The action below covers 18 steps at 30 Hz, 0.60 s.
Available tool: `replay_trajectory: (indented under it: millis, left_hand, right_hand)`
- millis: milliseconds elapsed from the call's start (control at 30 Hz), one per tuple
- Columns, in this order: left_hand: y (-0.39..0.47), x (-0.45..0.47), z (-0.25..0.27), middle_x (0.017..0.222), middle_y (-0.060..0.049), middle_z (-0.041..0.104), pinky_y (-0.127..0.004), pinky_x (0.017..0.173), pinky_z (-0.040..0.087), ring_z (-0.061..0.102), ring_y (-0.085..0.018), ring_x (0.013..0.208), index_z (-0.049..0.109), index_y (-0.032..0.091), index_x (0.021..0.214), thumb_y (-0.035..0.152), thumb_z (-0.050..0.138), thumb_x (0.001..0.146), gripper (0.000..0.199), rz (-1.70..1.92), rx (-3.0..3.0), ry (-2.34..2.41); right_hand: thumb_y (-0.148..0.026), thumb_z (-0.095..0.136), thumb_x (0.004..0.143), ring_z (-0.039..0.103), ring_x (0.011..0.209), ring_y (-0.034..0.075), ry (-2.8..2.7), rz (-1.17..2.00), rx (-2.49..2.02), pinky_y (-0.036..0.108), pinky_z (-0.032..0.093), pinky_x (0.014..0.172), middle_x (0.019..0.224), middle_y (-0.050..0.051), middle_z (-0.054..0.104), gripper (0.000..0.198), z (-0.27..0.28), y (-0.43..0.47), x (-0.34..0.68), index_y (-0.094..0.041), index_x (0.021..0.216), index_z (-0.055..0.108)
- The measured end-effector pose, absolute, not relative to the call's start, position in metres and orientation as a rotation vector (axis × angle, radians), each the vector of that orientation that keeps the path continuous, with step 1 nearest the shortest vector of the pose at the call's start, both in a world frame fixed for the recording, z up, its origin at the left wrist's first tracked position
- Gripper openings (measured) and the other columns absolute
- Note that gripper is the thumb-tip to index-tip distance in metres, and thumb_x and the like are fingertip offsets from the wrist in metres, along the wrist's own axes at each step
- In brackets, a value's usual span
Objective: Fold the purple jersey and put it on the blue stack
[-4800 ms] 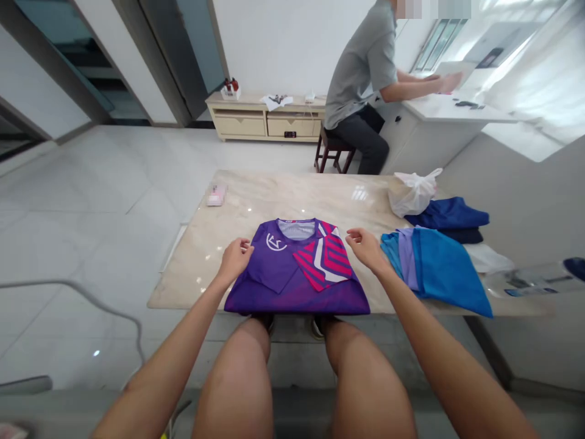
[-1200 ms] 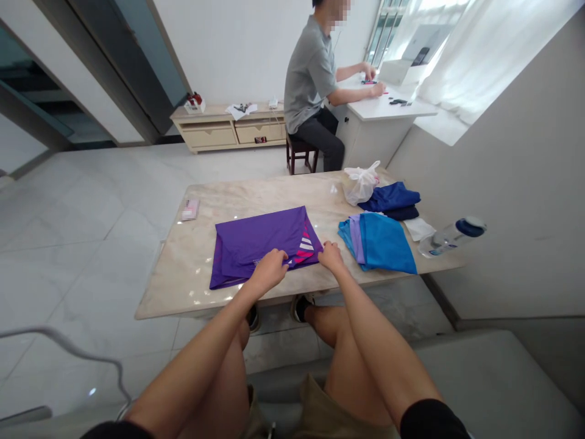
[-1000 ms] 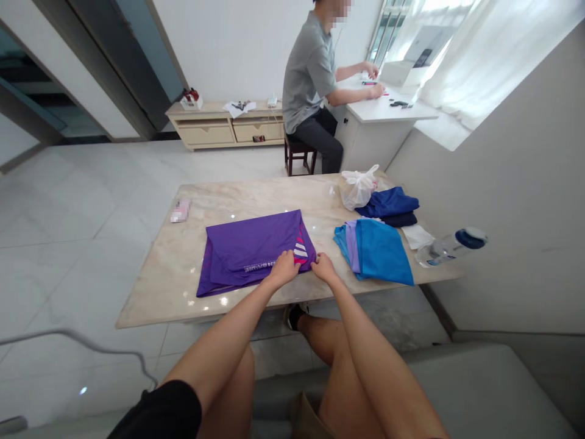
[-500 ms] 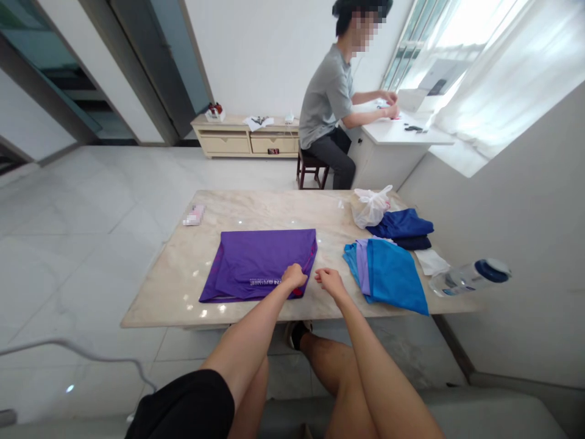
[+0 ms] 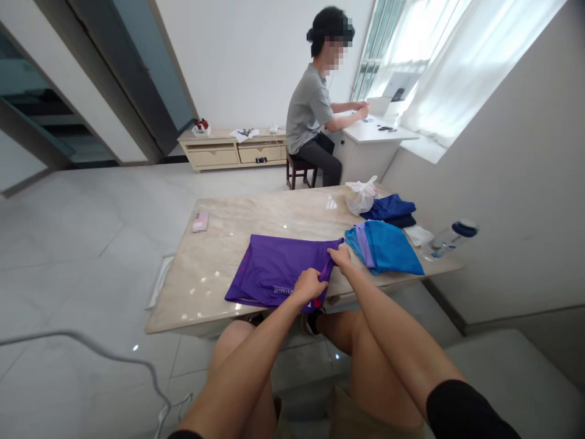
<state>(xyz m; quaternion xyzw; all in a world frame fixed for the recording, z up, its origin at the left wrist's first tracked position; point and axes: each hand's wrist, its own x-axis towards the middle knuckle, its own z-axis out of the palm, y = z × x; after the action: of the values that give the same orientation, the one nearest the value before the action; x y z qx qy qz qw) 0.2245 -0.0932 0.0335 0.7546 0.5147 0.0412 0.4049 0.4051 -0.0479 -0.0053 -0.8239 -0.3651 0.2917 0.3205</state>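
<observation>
A purple shirt (image 5: 278, 265), folded flat with white lettering near its front edge, lies on the marble-look table (image 5: 201, 256). My left hand (image 5: 309, 285) is closed on the shirt near its right front part, by a bit of red. With fingers pinched, my right hand (image 5: 340, 257) grips the right edge of the shirt, farther back, and that edge is pulled up a little. Just right of my right hand lie folded blue cloth (image 5: 393, 247) and a lilac piece (image 5: 364, 244).
A white plastic bag (image 5: 361, 196), dark blue cloth (image 5: 390, 207) and a clear bottle with a blue lid (image 5: 450, 238) stand along the table's right side. A small pink packet (image 5: 200, 221) lies at the left. Beyond the table a person (image 5: 311, 110) sits at a white desk (image 5: 375, 131).
My right hand, apart from the shirt before, has taken hold of its right edge. The shirt's right side is now lifted and drawn right. The camera view has shifted.
</observation>
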Motion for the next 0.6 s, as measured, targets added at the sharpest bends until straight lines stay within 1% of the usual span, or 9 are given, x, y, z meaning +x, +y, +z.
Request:
replay_trajectory:
  millis: [67, 133, 233, 300, 400, 467, 500, 600]
  left_hand:
    - [-0.091, 0.212, 0.039, 0.1, -0.013, 0.084, -0.032, 0.085, 0.054, 0.079, -0.031, 0.104, 0.082, 0.019, 0.09, 0.031, 0.073, 0.092, 0.015, 0.158, 1.905, 1.279]
    - [-0.085, 0.197, 0.043, 0.099, -0.011, 0.084, -0.03, 0.082, 0.054, 0.079, -0.029, 0.102, 0.082, 0.018, 0.094, 0.03, 0.07, 0.094, 0.017, 0.219, 1.897, 1.265]
    - [-0.074, 0.172, 0.043, 0.095, -0.009, 0.084, -0.028, 0.079, 0.053, 0.079, -0.026, 0.097, 0.082, 0.018, 0.094, 0.028, 0.067, 0.095, 0.018, 0.29, 1.865, 1.255]
    - [-0.067, 0.153, 0.039, 0.094, -0.009, 0.084, -0.027, 0.079, 0.054, 0.079, -0.026, 0.096, 0.082, 0.018, 0.094, 0.026, 0.066, 0.095, 0.018, 0.324, 1.831, 1.275]
    - [-0.058, 0.127, 0.027, 0.103, -0.01, 0.085, -0.029, 0.085, 0.055, 0.078, -0.028, 0.102, 0.083, 0.018, 0.101, 0.025, 0.065, 0.094, 0.021, 0.377, 1.779, 1.328]
    - [-0.05, 0.111, 0.017, 0.108, -0.011, 0.085, -0.029, 0.088, 0.055, 0.077, -0.028, 0.106, 0.083, 0.017, 0.106, 0.023, 0.066, 0.092, 0.023, 0.394, 1.74, 1.348]
    - [-0.046, 0.103, 0.012, 0.107, -0.01, 0.085, -0.028, 0.088, 0.055, 0.077, -0.027, 0.105, 0.083, 0.016, 0.105, 0.022, 0.067, 0.09, 0.022, 0.392, 1.717, 1.352]
    - [-0.033, 0.078, -0.002, 0.098, -0.009, 0.084, -0.027, 0.082, 0.055, 0.076, -0.024, 0.096, 0.082, 0.014, 0.099, 0.018, 0.069, 0.085, 0.019, 0.369, 1.641, 1.372]
  right_hand:
    - [-0.034, 0.069, 0.092, 0.076, 0.101, 0.028, -0.977, 0.731, -2.202, 0.031, 0.06, 0.088, 0.093, 0.012, 0.079, 0.023, 0.01, -0.034, 0.399, -0.016, 0.099, 0.08]
    - [-0.034, 0.065, 0.096, 0.076, 0.098, 0.025, -1.012, 0.708, -2.212, 0.028, 0.059, 0.086, 0.093, 0.012, 0.079, 0.023, 0.025, -0.018, 0.387, -0.015, 0.093, 0.079]
    - [-0.036, 0.062, 0.102, 0.075, 0.084, 0.021, -1.076, 0.694, -2.208, 0.025, 0.058, 0.078, 0.086, 0.009, 0.078, 0.03, 0.037, 0.001, 0.363, -0.016, 0.089, 0.078]
    - [-0.036, 0.064, 0.101, 0.073, 0.071, 0.019, -1.114, 0.712, -2.212, 0.025, 0.058, 0.071, 0.079, 0.008, 0.076, 0.029, 0.039, 0.007, 0.347, -0.015, 0.087, 0.078]
    - [-0.031, 0.065, 0.1, 0.068, 0.057, 0.018, -1.158, 0.745, -2.229, 0.025, 0.056, 0.062, 0.074, 0.008, 0.073, 0.024, 0.034, 0.012, 0.325, -0.013, 0.087, 0.077]
    - [-0.028, 0.066, 0.1, 0.068, 0.056, 0.018, -1.184, 0.754, -2.239, 0.026, 0.055, 0.06, 0.074, 0.009, 0.073, 0.022, 0.029, 0.017, 0.312, -0.012, 0.089, 0.077]
    - [-0.026, 0.066, 0.1, 0.069, 0.056, 0.019, -1.196, 0.759, -2.24, 0.026, 0.055, 0.061, 0.073, 0.009, 0.073, 0.021, 0.026, 0.019, 0.305, -0.012, 0.089, 0.076]
    - [-0.025, 0.068, 0.099, 0.072, 0.059, 0.02, -1.211, 0.786, -2.22, 0.025, 0.055, 0.062, 0.077, 0.011, 0.075, 0.017, 0.02, 0.027, 0.283, -0.012, 0.092, 0.076]
